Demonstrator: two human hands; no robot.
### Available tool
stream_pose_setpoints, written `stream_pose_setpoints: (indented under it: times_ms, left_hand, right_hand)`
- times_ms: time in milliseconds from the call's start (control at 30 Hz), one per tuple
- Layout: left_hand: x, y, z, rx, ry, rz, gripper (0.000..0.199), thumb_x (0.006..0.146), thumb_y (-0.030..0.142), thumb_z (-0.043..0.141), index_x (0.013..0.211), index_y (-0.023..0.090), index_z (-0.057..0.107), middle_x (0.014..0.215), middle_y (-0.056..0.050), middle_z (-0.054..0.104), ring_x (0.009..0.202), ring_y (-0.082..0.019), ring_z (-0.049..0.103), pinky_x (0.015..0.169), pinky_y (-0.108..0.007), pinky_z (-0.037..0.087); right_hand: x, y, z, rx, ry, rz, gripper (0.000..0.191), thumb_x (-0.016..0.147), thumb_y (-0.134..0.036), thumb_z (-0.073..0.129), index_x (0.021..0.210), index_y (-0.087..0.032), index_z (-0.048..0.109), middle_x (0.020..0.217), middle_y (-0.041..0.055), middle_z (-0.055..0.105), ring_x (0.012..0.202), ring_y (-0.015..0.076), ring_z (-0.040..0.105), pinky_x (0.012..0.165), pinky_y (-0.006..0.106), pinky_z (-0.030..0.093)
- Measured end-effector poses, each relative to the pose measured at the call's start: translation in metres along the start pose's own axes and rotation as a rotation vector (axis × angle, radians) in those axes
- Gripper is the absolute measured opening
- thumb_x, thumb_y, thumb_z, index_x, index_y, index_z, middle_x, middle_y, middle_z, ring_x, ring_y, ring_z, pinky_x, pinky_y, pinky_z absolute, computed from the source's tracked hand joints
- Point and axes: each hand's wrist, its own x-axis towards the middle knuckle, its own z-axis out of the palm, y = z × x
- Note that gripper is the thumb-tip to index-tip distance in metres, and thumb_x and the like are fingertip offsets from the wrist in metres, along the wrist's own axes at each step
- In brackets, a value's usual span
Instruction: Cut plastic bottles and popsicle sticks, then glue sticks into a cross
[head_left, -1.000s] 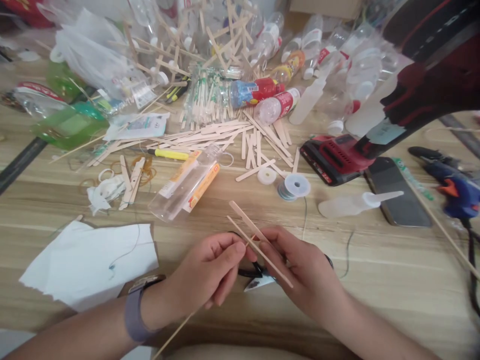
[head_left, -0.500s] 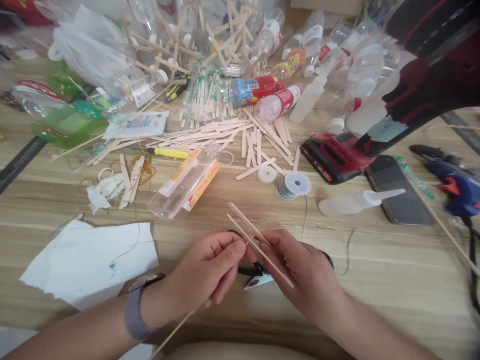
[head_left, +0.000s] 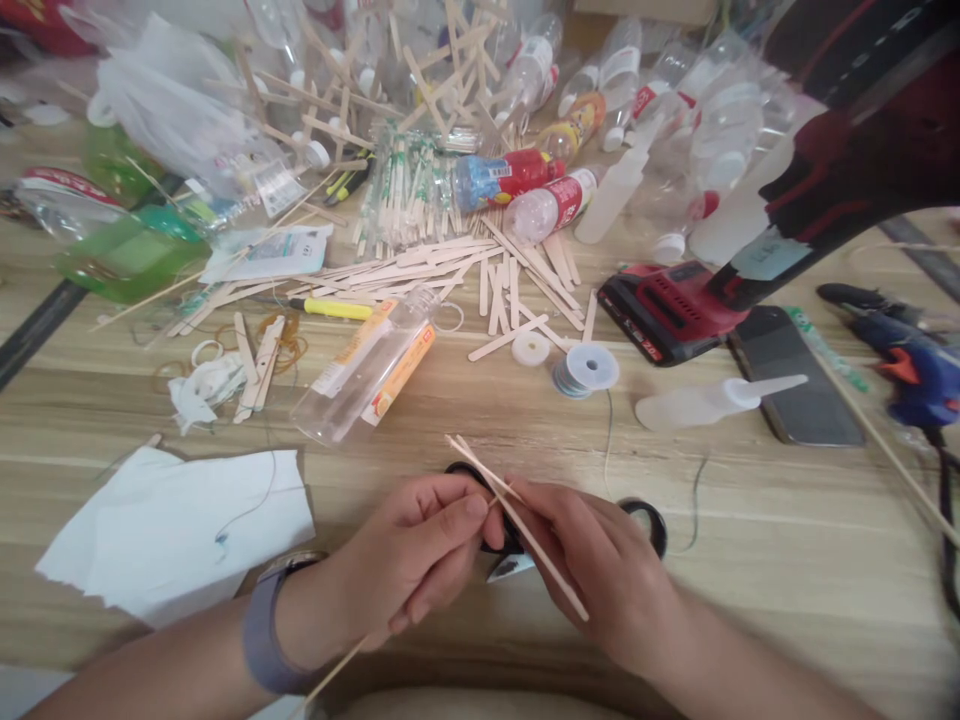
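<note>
My left hand (head_left: 427, 550) pinches a thin bamboo skewer (head_left: 337, 670). The skewer's tail runs out below the palm to the lower left, and its tip pokes past the thumb toward two flat wooden craft sticks (head_left: 551, 572). Those sticks sit in my closed right hand (head_left: 607, 565), their far ends nearly meeting in a narrow cross. Whether the skewer tip touches them or lies between them I cannot tell. Beneath both hands lies a pair of scissors (head_left: 654, 522) with black handles, mostly covered.
An empty plastic bottle (head_left: 360, 375), a thread spool (head_left: 589, 368) and a glue bottle (head_left: 690, 402) lie ahead. Loose craft sticks (head_left: 420, 262) spread behind them. A red cordless drill (head_left: 675, 305), a phone (head_left: 799, 380) and a glue gun (head_left: 919, 365) are right; white paper (head_left: 180, 520) lies left.
The two craft sticks have come together at their far ends and now cross, and those ends have dropped slightly toward me. My right hand has shifted down, baring more of a scissor handle.
</note>
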Motion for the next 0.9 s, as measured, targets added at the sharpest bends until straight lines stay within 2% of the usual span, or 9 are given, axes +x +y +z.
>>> stream_pose_setpoints:
  times_ms: [167, 400, 533, 700, 900]
  left_hand:
    - [-0.0022, 0.0051, 0.0062, -0.110, 0.012, -0.074, 0.035, 0.086, 0.049, 0.065, 0.070, 0.020, 0.055, 0.030, 0.013, 0.029, 0.026, -0.003, 0.014, 0.034, -0.019, 0.012]
    - [-0.0039, 0.0097, 0.0058, -0.027, 0.039, -0.076, 0.040, 0.080, 0.055, 0.070, 0.069, 0.018, 0.057, 0.033, 0.012, 0.029, 0.028, -0.002, 0.017, 0.035, -0.022, 0.009]
    - [-0.0058, 0.0086, 0.0061, -0.078, 0.023, -0.115, 0.041, 0.080, 0.055, 0.070, 0.069, 0.019, 0.056, 0.031, 0.013, 0.028, 0.028, -0.002, 0.015, 0.035, -0.021, 0.008]
    - [-0.0068, 0.0022, 0.0075, -0.145, 0.037, -0.125, 0.036, 0.083, 0.051, 0.068, 0.070, 0.019, 0.056, 0.030, 0.013, 0.027, 0.028, -0.002, 0.012, 0.035, -0.020, 0.010]
    - [-0.0080, 0.0005, 0.0100, -0.121, 0.079, -0.124, 0.038, 0.081, 0.053, 0.069, 0.068, 0.020, 0.055, 0.030, 0.013, 0.027, 0.027, -0.003, 0.012, 0.034, -0.022, 0.009]
  right_hand:
    - [-0.0050, -0.0023, -0.0030, -0.005, 0.000, -0.060, 0.038, 0.092, -0.002, 0.038, 0.125, -0.012, 0.051, 0.085, 0.0081, 0.077, 0.071, 0.0198, 0.073, 0.064, 0.027, 0.063]
    - [-0.0044, -0.0048, -0.0036, -0.012, -0.009, -0.083, 0.042, 0.092, -0.002, 0.036, 0.132, -0.011, 0.048, 0.091, 0.0089, 0.077, 0.076, 0.0201, 0.074, 0.067, 0.028, 0.064]
    - [-0.0045, -0.0056, -0.0039, -0.049, 0.000, -0.124, 0.038, 0.096, -0.004, 0.032, 0.130, -0.009, 0.048, 0.090, 0.0102, 0.077, 0.075, 0.0209, 0.073, 0.065, 0.029, 0.063]
    - [-0.0055, -0.0091, -0.0020, -0.087, 0.012, -0.152, 0.036, 0.095, -0.003, 0.033, 0.126, -0.004, 0.051, 0.098, 0.0151, 0.077, 0.087, 0.0219, 0.074, 0.075, 0.029, 0.064]
    - [-0.0063, -0.0095, -0.0005, -0.079, 0.000, -0.165, 0.042, 0.094, -0.003, 0.035, 0.134, 0.001, 0.046, 0.102, 0.0186, 0.076, 0.096, 0.0242, 0.073, 0.079, 0.032, 0.064]
